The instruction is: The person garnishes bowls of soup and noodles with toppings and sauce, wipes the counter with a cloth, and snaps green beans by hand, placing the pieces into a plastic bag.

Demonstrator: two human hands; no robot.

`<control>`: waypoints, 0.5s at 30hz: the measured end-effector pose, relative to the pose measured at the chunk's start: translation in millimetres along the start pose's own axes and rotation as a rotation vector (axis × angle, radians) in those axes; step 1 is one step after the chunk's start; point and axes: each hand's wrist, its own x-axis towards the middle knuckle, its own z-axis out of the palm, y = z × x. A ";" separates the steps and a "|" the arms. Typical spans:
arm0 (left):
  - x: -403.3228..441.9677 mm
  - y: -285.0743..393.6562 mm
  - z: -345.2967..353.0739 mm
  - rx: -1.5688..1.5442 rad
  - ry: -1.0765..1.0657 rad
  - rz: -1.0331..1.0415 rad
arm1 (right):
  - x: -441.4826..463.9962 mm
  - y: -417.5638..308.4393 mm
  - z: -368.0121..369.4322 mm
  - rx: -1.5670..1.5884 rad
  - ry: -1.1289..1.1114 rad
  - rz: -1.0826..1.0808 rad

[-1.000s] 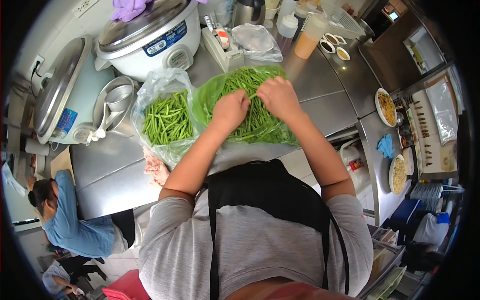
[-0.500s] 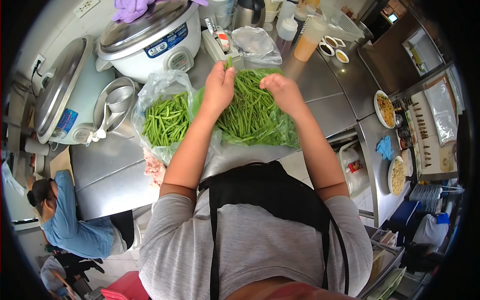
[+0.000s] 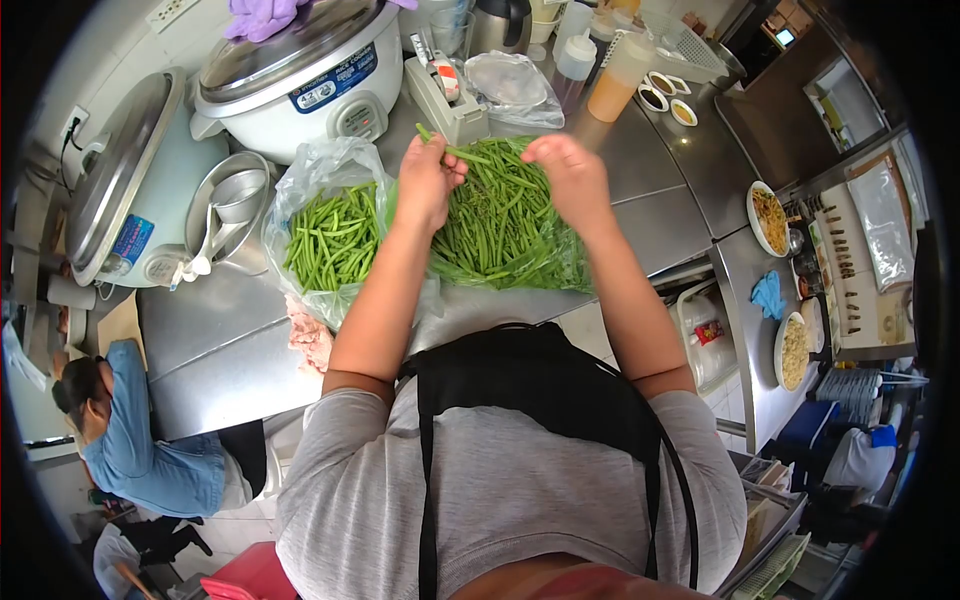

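My left hand (image 3: 426, 184) is closed around a few green beans, whose tips stick out above the thumb and to the right. Over the right side of the big heap, my right hand (image 3: 572, 182) is pinched; anything between its fingertips is too small to make out. Beneath both hands, a green plastic bag (image 3: 560, 268) lies open with a large pile of green beans (image 3: 495, 220). To the left of my left forearm, a clear plastic bag (image 3: 290, 185) holds a smaller lot of green beans (image 3: 335, 240).
Behind the bags stand a rice cooker (image 3: 300, 110), a tape dispenser (image 3: 450, 110) and squeeze bottles (image 3: 618, 78). A metal bowl (image 3: 258, 170) sits at left, a pink cloth (image 3: 308, 335) near the edge. A person (image 3: 160, 440) leans at far left.
My left hand has turned and dropped slightly, so the beans in it now point rightward as well. The right hand has shifted a little and stays pinched.
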 end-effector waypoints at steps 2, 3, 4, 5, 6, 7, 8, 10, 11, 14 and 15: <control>-0.6 6.1 2.1 0.022 0.085 -0.021 | -10.6 1.9 2.9 -0.593 -0.161 -0.249; 0.4 6.5 2.1 0.003 0.091 -0.038 | -18.4 -1.1 6.8 -0.642 -0.202 -0.262; 0.3 5.8 2.7 -0.002 0.078 -0.030 | -22.2 -3.8 9.1 -0.656 -0.256 -0.244; 0.2 4.3 3.3 -0.007 0.066 -0.021 | -24.6 -6.0 10.8 -0.669 -0.310 -0.227; 0.4 3.0 2.8 -0.011 0.054 -0.012 | -25.2 -6.9 11.8 -0.681 -0.365 -0.210; 2.8 -0.5 -4.1 0.031 -0.042 -0.045 | -23.4 -4.7 12.8 -0.638 -0.336 -0.181; 6.3 -3.9 -13.9 0.075 -0.139 -0.078 | -19.3 0.0 14.1 -0.595 -0.307 -0.153; 4.9 -4.0 -14.0 0.245 -0.244 -0.102 | -9.3 -0.8 12.4 -0.485 -0.229 -0.124; -5.2 0.4 0.8 0.372 -0.251 -0.096 | -2.9 -10.2 7.9 -0.419 -0.180 -0.121; -9.3 -12.0 18.7 0.634 -0.325 0.204 | 9.8 -30.3 -5.4 -0.290 -0.186 -0.024; -7.1 -13.8 19.9 0.780 -0.337 0.306 | 11.9 -35.0 -8.3 -0.282 -0.189 -0.033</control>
